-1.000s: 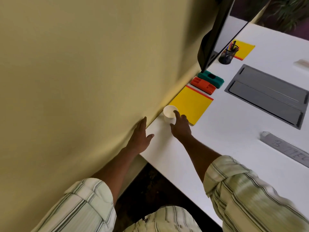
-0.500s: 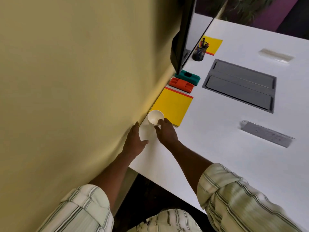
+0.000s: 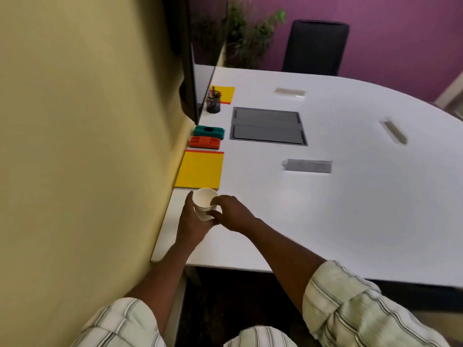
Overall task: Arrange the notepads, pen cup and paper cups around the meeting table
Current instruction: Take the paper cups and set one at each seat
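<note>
Moved: left hand (image 3: 193, 221) has come off the wall (image 3: 75, 146) to join the right hand (image 3: 233, 214) on the cups (image 3: 203, 204).
Table (image 3: 350, 196): runs off toward 3 o'clock of the cups.
Notepad (image 3: 200, 170): just past the cups at 12 o'clock; pen cup (image 3: 213, 105) farther along that line.
Cups: stacked, mouth up, near the table's wall-side edge.
Fingers (image 3: 216, 202): left wrap the stack from 9 o'clock; right pinch its rim from 3.

Yellow wall (image 3: 75, 146), purple wall (image 3: 388, 46), black chair (image 3: 315, 46), plant (image 3: 248, 33)

White table (image 3: 350, 209): near notepad (image 3: 200, 170), far notepad (image 3: 226, 92), pen cup (image 3: 213, 106)
</note>
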Motion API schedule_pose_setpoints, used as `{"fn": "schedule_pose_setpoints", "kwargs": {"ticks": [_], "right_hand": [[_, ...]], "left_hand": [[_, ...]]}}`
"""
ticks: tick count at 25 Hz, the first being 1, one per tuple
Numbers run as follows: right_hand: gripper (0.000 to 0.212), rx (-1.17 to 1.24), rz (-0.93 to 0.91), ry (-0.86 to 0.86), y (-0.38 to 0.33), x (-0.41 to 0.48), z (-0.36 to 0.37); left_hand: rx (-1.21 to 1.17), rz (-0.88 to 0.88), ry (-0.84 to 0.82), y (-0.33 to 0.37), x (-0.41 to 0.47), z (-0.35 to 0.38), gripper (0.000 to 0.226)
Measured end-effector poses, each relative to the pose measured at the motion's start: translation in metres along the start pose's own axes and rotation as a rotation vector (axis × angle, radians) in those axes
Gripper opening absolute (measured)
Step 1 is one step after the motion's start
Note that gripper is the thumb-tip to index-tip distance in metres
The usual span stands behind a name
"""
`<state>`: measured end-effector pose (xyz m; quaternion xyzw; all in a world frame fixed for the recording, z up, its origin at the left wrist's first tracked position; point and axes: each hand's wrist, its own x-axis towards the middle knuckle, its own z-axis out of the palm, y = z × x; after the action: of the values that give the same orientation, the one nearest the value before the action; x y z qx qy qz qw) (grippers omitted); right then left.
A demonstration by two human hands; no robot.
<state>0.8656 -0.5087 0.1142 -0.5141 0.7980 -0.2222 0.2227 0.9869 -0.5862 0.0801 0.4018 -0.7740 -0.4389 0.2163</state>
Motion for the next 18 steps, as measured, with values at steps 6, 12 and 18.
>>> {"fn": "schedule_pose_setpoints", "kwargs": {"ticks": [6,12,18], "right_hand": [[0.033,0.085,0.123,0.176,-0.012,-0.095,-0.002],[0.031,0.094,0.222,0.359,-0.015,-0.170,-0.042],[0.031,0.122,0.163,0.519,-0.019,-0.242,-0.095]], "left_hand": [[-0.053,0.021,-0.015,0.042,-0.060,0.022,0.079],[-0.146,0.144,-0.006,0.101,-0.107,0.051,0.058],[-0.202,0.334,0.012,0.160,-0.156,0.065,0.061]]}}
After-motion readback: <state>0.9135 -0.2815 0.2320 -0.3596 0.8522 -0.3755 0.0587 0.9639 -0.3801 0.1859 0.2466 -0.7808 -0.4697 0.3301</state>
